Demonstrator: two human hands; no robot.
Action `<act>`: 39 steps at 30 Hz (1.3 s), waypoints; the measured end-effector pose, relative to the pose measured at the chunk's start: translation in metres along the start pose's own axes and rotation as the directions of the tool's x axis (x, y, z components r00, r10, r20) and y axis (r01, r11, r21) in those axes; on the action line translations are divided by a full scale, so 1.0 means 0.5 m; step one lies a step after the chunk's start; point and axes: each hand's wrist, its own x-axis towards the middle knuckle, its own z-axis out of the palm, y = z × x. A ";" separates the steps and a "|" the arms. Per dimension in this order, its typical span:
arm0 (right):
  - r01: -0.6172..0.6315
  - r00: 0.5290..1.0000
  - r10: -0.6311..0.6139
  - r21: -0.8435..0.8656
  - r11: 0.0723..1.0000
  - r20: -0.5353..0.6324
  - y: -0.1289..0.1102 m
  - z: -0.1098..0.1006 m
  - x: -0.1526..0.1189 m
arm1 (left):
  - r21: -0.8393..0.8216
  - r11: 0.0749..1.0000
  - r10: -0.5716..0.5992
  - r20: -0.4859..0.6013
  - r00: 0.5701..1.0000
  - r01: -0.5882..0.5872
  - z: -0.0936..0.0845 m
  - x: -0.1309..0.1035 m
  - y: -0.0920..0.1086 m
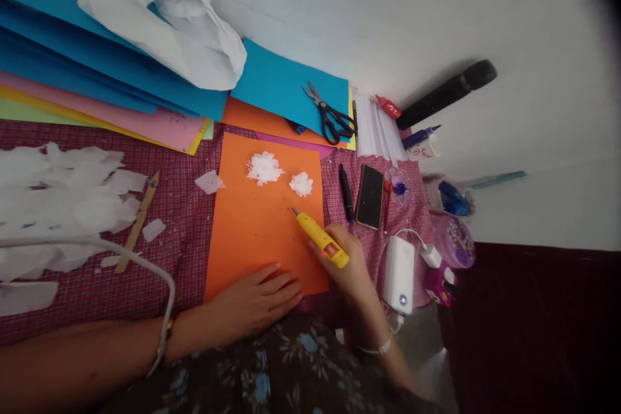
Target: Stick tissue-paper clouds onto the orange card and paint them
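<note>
An orange sheet (252, 226) lies in front of me with two white paper clusters on its upper half, a larger one (264, 168) and a smaller one (301, 184). My left hand (252, 301) rests flat on the sheet's lower edge, fingers stretched out and holding nothing. On the right side, my right hand (343, 262) is wrapped round a yellow pen-shaped tool (315, 233) with a dark pointed tip. The tip points up and left, below the smaller cluster. A pale paper scrap (210, 182) touches the sheet's left edge.
White paper pieces (58, 194) and a wooden stick (138, 223) lie left. Scissors (327, 113) rest on blue paper (286, 81) behind. A marker (346, 194), phone (370, 197), power bank (398, 272) and jar (453, 242) stand or lie right. A cable (140, 262) crosses my left arm.
</note>
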 end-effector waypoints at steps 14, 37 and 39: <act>0.014 0.999 -0.015 0.022 1.000 0.031 -0.009 0.007 -0.001 | -0.011 1.000 -0.003 -0.022 1.000 0.003 0.002 0.000 0.000; 0.012 0.998 -0.015 0.048 0.999 0.063 -0.008 0.021 -0.002 | 0.006 1.000 0.010 0.014 1.000 -0.010 0.001 -0.004 -0.001; 0.015 0.998 -0.019 0.056 0.998 0.067 -0.007 0.022 -0.003 | 0.004 1.000 0.012 0.022 1.000 -0.012 -0.002 -0.003 -0.001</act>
